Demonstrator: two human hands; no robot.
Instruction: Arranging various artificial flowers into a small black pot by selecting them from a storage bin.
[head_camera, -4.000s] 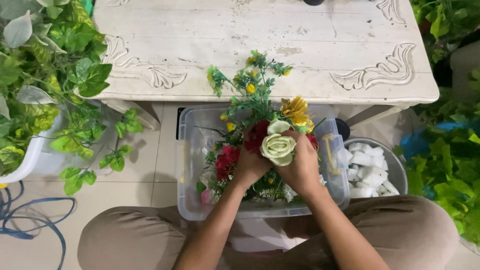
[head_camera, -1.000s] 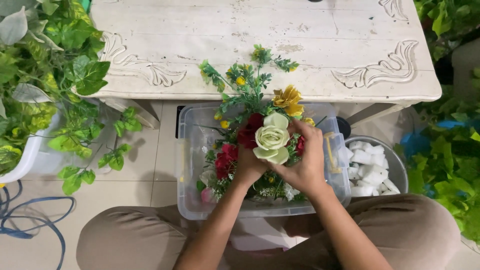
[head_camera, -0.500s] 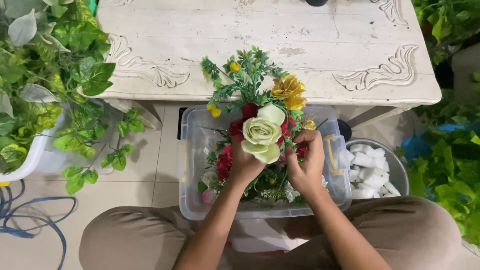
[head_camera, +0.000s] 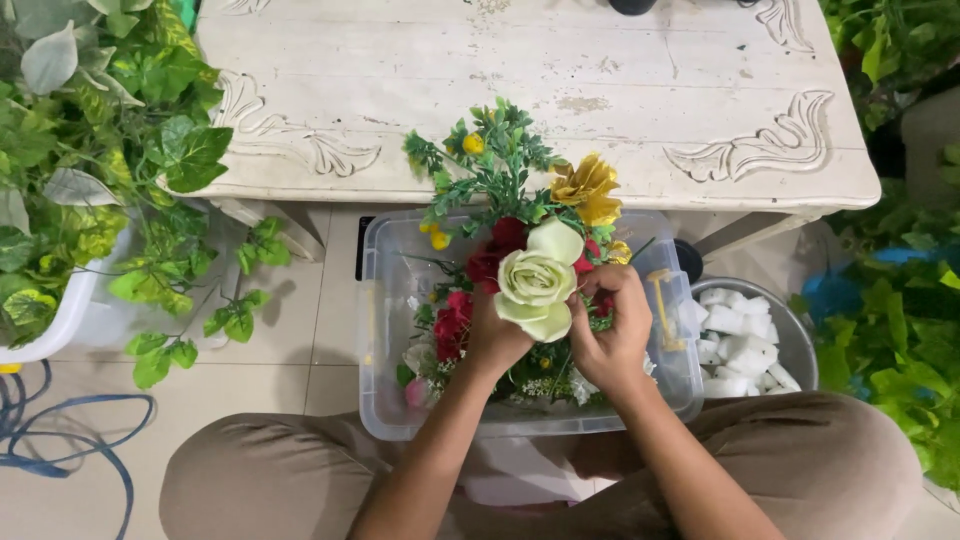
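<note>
Pale green rose (head_camera: 537, 283), red & yellow flowers (head_camera: 586, 190), clear bin (head_camera: 378, 330), whitewashed table (head_camera: 560, 70) w/ scroll carvings.

The bouquet's stems (head_camera: 545, 365) are hidden behind both hands and the pale rose (head_camera: 537, 282).

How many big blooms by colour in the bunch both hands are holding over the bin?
Pale green-white rose: 1
Yellow bloom: 1
Red roses: at least 2 clusters; exact count hidden by leaves
Total: at least 4 big blooms. Left hand and right hand grip the stems above the clear plastic bin.
</note>
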